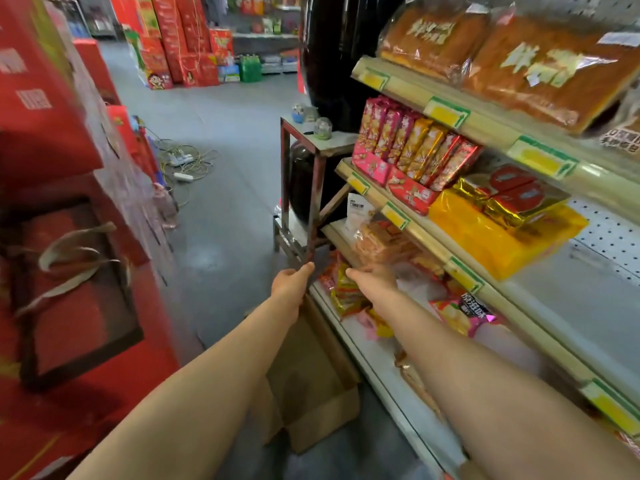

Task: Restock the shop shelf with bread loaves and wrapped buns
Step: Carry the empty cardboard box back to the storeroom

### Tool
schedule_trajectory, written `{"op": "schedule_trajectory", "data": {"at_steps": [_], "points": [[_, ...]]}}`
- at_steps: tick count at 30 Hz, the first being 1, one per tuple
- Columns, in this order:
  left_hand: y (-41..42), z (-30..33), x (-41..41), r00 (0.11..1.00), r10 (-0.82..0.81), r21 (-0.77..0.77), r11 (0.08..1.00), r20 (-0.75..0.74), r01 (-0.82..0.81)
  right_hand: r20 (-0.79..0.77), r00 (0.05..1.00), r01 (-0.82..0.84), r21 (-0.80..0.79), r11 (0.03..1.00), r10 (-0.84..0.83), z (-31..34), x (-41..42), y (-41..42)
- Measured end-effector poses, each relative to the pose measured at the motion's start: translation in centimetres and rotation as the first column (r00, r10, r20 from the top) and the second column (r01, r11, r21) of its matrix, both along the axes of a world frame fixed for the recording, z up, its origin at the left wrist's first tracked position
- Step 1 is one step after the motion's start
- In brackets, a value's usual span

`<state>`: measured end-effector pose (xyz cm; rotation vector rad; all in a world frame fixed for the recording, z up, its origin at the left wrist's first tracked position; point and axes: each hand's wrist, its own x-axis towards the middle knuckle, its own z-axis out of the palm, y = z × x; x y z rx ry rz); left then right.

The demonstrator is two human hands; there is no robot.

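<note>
left hand (291,285) pinching cardboard box (311,368) flap; right hand (375,273) at its 3 o'clock among lower-shelf packets (346,292), grip unclear. risk: flap slips, packets dragged off.

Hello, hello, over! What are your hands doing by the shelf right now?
Left hand grips cardboard box flap. Right hand reaches among snack packets, grip unclear. Bread loaves sit up top.
</note>
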<state>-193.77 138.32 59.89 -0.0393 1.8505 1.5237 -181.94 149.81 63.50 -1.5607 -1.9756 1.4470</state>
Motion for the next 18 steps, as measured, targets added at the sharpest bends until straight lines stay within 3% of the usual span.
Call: {"op": "schedule_trajectory", "data": {"at_steps": [7, 18], "points": [[0.3, -3.8, -3.8, 0.998, 0.019, -0.05, 0.999, 0.06, -0.016, 0.036, 0.999, 0.029, -0.079, 0.996, -0.026, -4.4, -4.6, 0.1], [1.4, -8.4, -7.5, 0.98, 0.134, -0.132, 0.985, 0.147, -0.115, 0.13, 0.985, -0.094, -0.134, 0.987, 0.111, -10.2, -9.7, 3.9]]}}
